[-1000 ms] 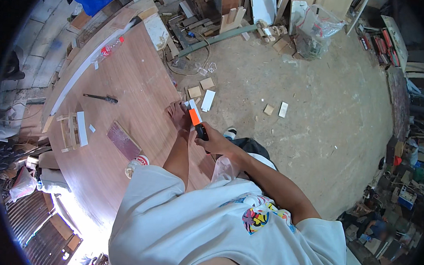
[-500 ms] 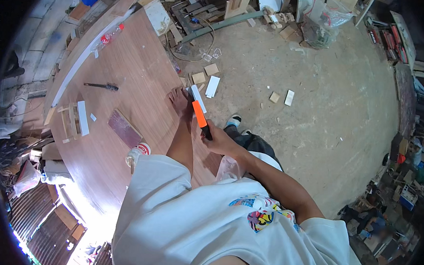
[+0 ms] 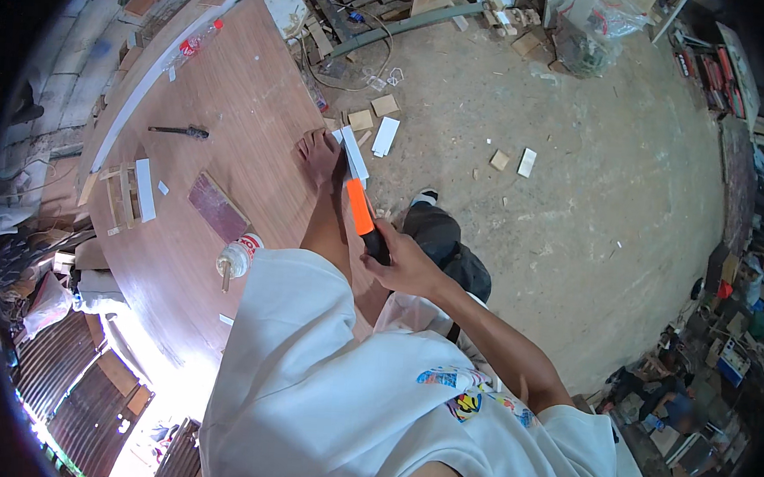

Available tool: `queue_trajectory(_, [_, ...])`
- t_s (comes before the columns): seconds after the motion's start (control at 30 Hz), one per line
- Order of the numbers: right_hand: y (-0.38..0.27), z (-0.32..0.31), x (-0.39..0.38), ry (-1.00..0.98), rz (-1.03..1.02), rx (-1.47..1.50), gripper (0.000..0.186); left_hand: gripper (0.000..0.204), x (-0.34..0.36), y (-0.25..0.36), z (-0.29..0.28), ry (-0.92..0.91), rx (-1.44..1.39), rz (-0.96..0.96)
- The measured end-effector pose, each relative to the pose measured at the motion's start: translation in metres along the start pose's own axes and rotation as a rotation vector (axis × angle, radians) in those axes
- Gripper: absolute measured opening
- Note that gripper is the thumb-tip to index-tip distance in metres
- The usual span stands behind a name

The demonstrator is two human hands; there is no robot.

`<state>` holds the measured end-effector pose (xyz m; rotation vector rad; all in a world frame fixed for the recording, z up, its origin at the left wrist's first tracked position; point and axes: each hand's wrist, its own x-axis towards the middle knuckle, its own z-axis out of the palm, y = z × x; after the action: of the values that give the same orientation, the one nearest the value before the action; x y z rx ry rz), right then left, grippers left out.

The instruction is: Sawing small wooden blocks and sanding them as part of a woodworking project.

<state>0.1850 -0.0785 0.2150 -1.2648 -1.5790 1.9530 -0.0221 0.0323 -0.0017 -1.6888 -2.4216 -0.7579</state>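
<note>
The white strip (image 3: 355,154) is at the edge of the table (image 3: 269,86), on the side toward the floor. Its long axis goes from upper left to lower right in the view, steeply, and its lower end points toward the person.

The left hand (image 3: 321,154) is the nearer one: it rests palm down on the table, just beside the strip, on its left. The fingers are bent and near to each other; whether they press on the strip or only on the wood, I cannot tell.

The right hand (image 3: 402,261) is farther from the strip, below it and to the right. It is closed around the black end of a tool (image 3: 360,208). The orange part of this tool points up and a little left, so from the right grip the strip lies ahead, almost in line with the tool. The orange end is close to the lower end of the strip; whether they touch is not clear.

Farther out, a white block (image 3: 386,137) and some wood pieces (image 3: 385,106) lie on the floor, to the right of the strip. On the table, to the left, are a dark red board (image 3: 218,207), a jar (image 3: 237,255) with a stick, and a small wooden frame (image 3: 122,201).
</note>
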Motion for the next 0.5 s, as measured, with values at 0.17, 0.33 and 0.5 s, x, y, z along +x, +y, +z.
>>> queue_trajectory(0.17, [-0.038, 0.001, -0.032, -0.022, 0.026, -0.085, 0.046, 0.017, 0.000, 0.004, -0.001, -0.019, 0.021, -0.013])
queue_trajectory(0.33, [-0.060, 0.001, -0.056, 0.005, -0.034, -0.092, 0.050, 0.016, 0.001, 0.004, 0.005, -0.026, 0.059, -0.016])
queue_trajectory(0.5, [-0.064, 0.006, -0.062, -0.051, 0.054, -0.061, 0.056, 0.016, 0.003, 0.003, 0.003, 0.047, 0.022, 0.045])
